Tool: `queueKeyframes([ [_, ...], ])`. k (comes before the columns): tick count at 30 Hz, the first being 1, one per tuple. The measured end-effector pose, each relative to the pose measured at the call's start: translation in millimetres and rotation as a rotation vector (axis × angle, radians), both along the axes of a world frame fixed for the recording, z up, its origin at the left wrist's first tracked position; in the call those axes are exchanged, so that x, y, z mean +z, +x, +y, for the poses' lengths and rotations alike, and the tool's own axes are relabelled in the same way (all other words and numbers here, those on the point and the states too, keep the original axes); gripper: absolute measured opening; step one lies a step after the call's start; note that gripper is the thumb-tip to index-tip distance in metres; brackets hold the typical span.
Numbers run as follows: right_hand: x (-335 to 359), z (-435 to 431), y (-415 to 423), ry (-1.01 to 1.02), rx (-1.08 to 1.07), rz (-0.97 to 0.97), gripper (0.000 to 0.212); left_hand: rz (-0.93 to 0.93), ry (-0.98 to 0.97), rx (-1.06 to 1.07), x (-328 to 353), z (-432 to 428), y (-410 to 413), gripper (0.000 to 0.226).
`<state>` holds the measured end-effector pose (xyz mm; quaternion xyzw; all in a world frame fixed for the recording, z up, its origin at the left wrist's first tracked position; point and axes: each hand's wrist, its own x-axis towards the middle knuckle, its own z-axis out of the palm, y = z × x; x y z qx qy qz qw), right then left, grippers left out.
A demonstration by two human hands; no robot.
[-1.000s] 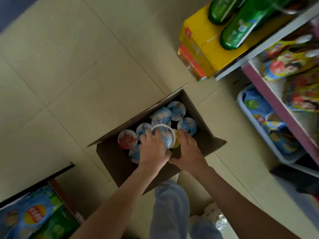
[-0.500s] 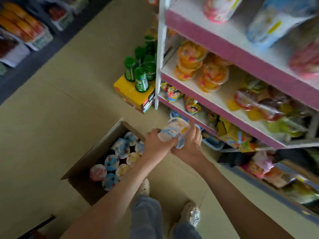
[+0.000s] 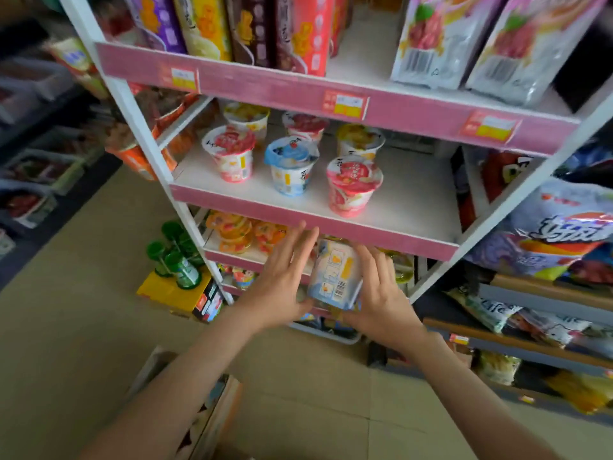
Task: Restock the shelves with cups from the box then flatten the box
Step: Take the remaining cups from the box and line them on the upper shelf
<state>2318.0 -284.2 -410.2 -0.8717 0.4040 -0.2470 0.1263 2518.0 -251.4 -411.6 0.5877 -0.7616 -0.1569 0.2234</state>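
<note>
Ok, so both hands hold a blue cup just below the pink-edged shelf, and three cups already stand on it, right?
Not quite: the head view shows six cups on the shelf, not three. The left hand and right hand do hold the blue cup between them just below its edge.

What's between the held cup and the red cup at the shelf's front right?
Head view: only the pink shelf edge and bare white shelf board lie between them.

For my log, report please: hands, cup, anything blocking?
Hands flat: left hand, right hand, pressing cup between them. Cup below shelf edge. Above, red cup at shelf front.
</note>
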Motion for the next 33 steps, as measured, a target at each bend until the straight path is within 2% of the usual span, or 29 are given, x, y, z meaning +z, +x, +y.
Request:
queueKeyframes([
  [3, 18.5, -11.0, -15.8, -0.168, -0.016, -0.026, 0.082, -0.141, -0.142, -0.113, 22.8, -30.3, -18.4, 0.120],
  [5, 22.6, -21.7, -27.9, -0.237, -0.051, 0.006, 0.087, -0.168, -0.179, -0.144, 34.3, -47.7, -31.4, 0.116],
  [7, 23.2, -33.8, -37.9, -0.276, -0.093, 0.033, 0.094, -0.205, -0.247, -0.151, 38.8, -64.6, -41.3, 0.111],
  [11, 18.7, -64.9, -49.7, -0.351, -0.287, 0.023, 0.090, -0.317, -0.330, -0.074, 38.9, -91.5, -49.0, 0.110],
  [17, 6.4, -125.0, -55.2, -0.515, -0.534, 0.092, 0.099, -0.288, -0.463, 0.014, 37.8, -139.1, -50.2, 0.058],
  [19, -0.8, -147.3, -53.5, -0.569, -0.575, 0.147, 0.102, -0.310, -0.467, 0.024, 41.7, -156.7, -60.4, 0.052],
  [23, -23.0, -194.0, -44.4, -0.660, -0.592, 0.283, 0.113, -0.415, -0.506, -0.018, 41.5, -192.9, -90.0, 0.057],
  [26, -33.7, -227.6, -34.4, -0.769, -0.568, 0.296, 0.110, -0.436, -0.534, -0.031, 39.2, -215.0, -113.2, 0.059],
  [29, -36.5, -255.6, -27.9, -0.809, -0.536, 0.147, 0.102, -0.501, -0.472, 0.026, 31.1, -233.4, -127.9, 0.064],
  [33, -32.0, -269.7, -31.0, -0.700, -0.481, -0.068, 0.071, -0.518, -0.367, 0.107, 28.2, -241.4, -135.7, 0.077],
])
